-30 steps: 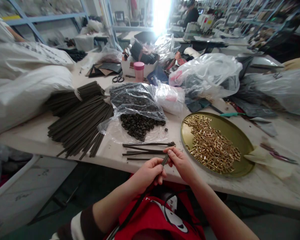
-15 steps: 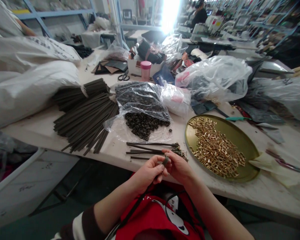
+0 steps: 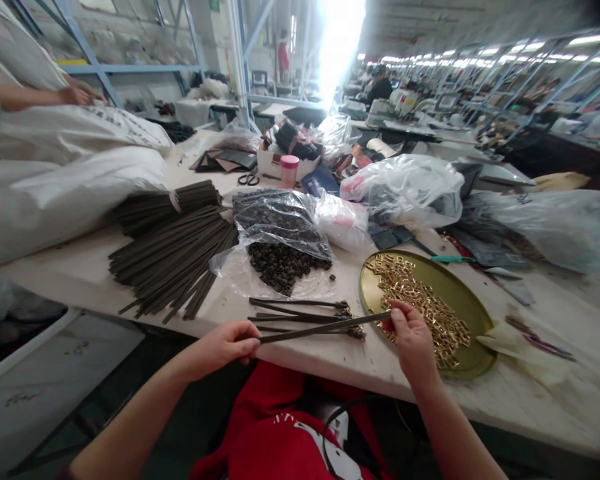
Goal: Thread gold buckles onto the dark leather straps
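Note:
A dark strap (image 3: 320, 328) is stretched level between my two hands, above the table's front edge. My left hand (image 3: 233, 342) pinches its left end, and my right hand (image 3: 411, 333) pinches its right end near the gold plate (image 3: 463, 300). Gold buckles (image 3: 420, 293) are heaped on that plate. Behind the held strap, several finished-looking straps (image 3: 300, 311) lie on the table with small metal parts at their right ends. Small dark loops (image 3: 285, 263) spill from a clear plastic bag (image 3: 275, 213). Many loose dark straps (image 3: 175, 253) are fanned out at the left.
Large white sacks (image 3: 70, 193) lie at the left, where another person's hands (image 3: 83, 93) rest. Black scissors (image 3: 249, 179) and a pink-lidded jar (image 3: 289, 171) are farther back. Plastic bags (image 3: 405, 187) and a green-handled tool (image 3: 447, 259) lie at the right.
My hands were together at a small dark piece; now they are spread wide with the strap between them. The view has tilted up, and the other person's hands now show at the left.

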### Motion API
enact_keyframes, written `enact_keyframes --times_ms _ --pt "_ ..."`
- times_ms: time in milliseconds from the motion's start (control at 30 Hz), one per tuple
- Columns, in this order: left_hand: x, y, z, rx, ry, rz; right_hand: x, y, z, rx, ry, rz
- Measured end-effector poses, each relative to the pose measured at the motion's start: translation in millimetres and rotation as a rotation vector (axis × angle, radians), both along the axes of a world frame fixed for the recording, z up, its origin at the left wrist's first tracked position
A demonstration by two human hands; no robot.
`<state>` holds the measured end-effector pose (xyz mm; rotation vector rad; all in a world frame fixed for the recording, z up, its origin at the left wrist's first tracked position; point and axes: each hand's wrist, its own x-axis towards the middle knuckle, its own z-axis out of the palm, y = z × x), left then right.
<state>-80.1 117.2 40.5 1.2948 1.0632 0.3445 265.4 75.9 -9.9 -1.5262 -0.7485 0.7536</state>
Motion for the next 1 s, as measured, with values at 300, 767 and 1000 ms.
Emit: enact_keyframes --times_ms 300,767,1000 --pt "20 32 37.1 0.119 -0.559 0.772 -52 -9 2.4 -0.123 -0.476 0.823" --pt "119 38 -27.7 -0.564 -0.401 0.408 -24 149 -35.3 -0.211 -0.629 0.56" --pt "126 33 -30.6 -0.367 -0.381 0.277 -48 87 0.4 -0.215 0.199 0.583"
